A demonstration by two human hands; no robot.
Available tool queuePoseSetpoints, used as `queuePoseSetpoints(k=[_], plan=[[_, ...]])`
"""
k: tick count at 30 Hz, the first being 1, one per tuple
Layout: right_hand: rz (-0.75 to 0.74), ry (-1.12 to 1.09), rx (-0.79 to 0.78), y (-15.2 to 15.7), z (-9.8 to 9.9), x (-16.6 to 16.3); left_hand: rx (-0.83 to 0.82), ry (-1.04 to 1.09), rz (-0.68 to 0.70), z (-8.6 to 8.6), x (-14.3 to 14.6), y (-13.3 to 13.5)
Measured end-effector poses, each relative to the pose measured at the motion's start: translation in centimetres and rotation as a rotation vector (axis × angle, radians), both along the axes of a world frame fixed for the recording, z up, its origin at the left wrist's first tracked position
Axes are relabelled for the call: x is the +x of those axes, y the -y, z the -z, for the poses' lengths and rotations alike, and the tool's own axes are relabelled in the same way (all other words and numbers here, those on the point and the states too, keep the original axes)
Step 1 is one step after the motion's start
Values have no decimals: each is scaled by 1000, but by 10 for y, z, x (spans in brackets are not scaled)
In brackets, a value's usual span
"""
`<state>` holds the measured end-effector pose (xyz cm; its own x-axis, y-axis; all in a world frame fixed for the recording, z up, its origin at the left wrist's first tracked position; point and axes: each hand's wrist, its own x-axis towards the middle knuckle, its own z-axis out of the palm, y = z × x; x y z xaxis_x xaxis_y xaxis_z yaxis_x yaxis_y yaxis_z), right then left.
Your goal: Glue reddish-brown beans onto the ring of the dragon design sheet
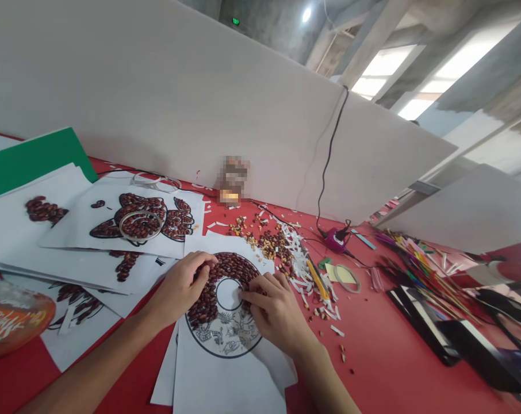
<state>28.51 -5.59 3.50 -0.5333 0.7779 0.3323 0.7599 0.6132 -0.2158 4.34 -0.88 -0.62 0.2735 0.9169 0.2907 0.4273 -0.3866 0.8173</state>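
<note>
A sheet of white paper (pixel 226 382) lies in front of me with a printed ring pattern. Dark red beans (pixel 204 307) cover the ring's left, top and upper right; patterned drawings (pixel 230 336) show bare along the bottom. The small inner circle (pixel 229 295) is white. My left hand (pixel 189 284) rests at the ring's left edge over the beans, fingers loosely curved and thumb apart, holding nothing visible. On the right side of the ring, my right hand (pixel 278 310) has its fingers bent down and drawn together at the beans; anything between the fingertips is hidden.
Other bean-covered sheets (pixel 144 215) are stacked at left, near a clear jar (pixel 14 316). Loose beans and kernels (pixel 269 244), paper strips (pixel 295 256) and a yellow utility knife (pixel 318 282) lie beyond. A purple power adapter (pixel 336 240) and black boxes (pixel 450 339) are at right.
</note>
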Motion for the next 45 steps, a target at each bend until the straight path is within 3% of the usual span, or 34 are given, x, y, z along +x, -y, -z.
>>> queuePoseSetpoints(k=[22, 31, 40, 45], plan=[[58, 121, 3, 0, 1, -1, 4, -8, 3, -1, 0, 0], [12, 182, 53, 1, -4, -3, 4, -2, 16, 0, 0, 0], [-8, 166, 55, 0, -2, 0, 18, -10, 14, 2, 0, 0], [7, -6, 58, -2, 0, 8, 6, -6, 19, 2, -1, 0]])
